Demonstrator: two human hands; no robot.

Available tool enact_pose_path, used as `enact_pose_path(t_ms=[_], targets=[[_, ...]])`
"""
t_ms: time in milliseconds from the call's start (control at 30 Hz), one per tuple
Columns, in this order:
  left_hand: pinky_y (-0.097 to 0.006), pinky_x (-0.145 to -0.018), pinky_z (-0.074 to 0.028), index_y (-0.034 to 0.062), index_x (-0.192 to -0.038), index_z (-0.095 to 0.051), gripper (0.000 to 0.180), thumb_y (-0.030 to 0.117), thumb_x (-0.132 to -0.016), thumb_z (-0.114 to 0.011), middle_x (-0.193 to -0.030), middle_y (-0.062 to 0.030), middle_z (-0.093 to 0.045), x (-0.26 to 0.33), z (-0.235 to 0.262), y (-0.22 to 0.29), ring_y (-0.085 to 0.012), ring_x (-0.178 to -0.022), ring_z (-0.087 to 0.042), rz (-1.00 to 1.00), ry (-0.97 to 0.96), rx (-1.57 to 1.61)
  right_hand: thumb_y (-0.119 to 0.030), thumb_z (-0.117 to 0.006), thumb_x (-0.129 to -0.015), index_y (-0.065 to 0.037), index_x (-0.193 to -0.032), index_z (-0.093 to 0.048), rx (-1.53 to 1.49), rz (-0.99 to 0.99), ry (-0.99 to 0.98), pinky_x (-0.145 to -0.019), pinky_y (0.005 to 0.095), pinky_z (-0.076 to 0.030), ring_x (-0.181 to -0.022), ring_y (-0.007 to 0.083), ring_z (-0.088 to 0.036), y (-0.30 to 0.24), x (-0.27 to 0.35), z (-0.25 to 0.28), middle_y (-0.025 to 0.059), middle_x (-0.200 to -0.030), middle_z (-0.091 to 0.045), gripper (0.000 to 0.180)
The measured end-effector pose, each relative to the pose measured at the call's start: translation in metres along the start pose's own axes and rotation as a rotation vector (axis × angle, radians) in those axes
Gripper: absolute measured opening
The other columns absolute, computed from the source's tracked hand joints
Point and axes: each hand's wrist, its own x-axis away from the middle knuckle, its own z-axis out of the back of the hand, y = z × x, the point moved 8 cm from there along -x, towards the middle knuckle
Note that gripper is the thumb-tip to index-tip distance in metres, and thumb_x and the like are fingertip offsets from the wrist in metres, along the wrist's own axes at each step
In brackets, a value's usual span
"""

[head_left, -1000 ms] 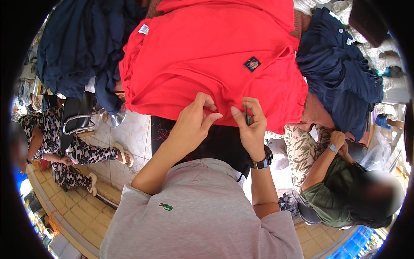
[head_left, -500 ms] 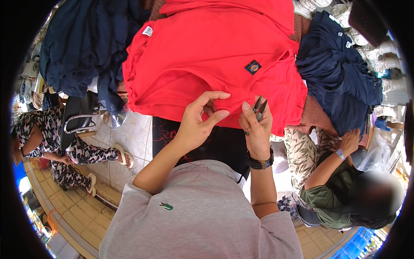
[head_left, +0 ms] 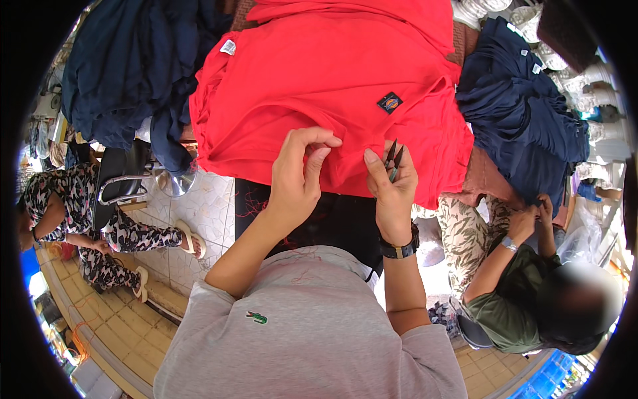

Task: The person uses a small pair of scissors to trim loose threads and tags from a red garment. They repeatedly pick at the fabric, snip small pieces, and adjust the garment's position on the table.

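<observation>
Spread in front of me is a red shirt (head_left: 292, 80) with a dark label (head_left: 389, 102) on its chest, lying on other red cloth. My left hand (head_left: 296, 169) is closed at its near edge, thumb and forefinger curled together on a fold of the fabric. My right hand (head_left: 396, 189) holds a pair of thread snips (head_left: 394, 161) in its fingers, the dark pointed blades sticking up. The right thumb tip presses at the red cloth beside the snips. Whether a thread lies between the hands is too small to tell.
Dark blue garments are heaped at the left (head_left: 133, 73) and the right (head_left: 518, 113). A co-worker (head_left: 512, 286) at the right handles the blue cloth. Another person in patterned trousers (head_left: 143, 236) sits at the left, by a black chair (head_left: 123, 179). Red threads (head_left: 252, 203) lie on my dark lap.
My left hand has shifted left and slightly up, its thumb and forefinger closer together. The snips have tilted more upright in my right hand. The co-worker's hands at the right have moved.
</observation>
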Motion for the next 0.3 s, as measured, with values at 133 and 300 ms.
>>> enact_pose_path(t_ms=[133,300], targets=[[-0.03,-0.086,-0.048,0.0,-0.123,-0.061,0.022,0.007,-0.103,-0.056,-0.104,-0.01,-0.066,0.0,-0.017,-0.019,-0.017,-0.097,-0.062,0.281,-0.259,0.167,-0.008,-0.072,-0.095,-0.006,-0.107,-0.057,0.033,-0.009,-0.024,-0.06,0.0174,-0.036,-0.069,0.0004,-0.045,0.0,0.0,0.0,-0.0068,-0.084,-0.052,0.02],[-0.026,-0.093,-0.046,0.0074,-0.13,-0.062,0.027,0.016,-0.104,-0.058,-0.113,-0.0082,-0.066,0.014,-0.03,-0.052,-0.0148,-0.107,-0.061,0.52,-0.439,0.277,-0.005,-0.07,-0.096,-0.006,-0.112,-0.057,0.106,0.059,-0.057,-0.078,0.0174,-0.044,-0.085,0.0052,-0.053,0.003,0.002,-0.003,-0.0021,-0.096,-0.056,0.021]])
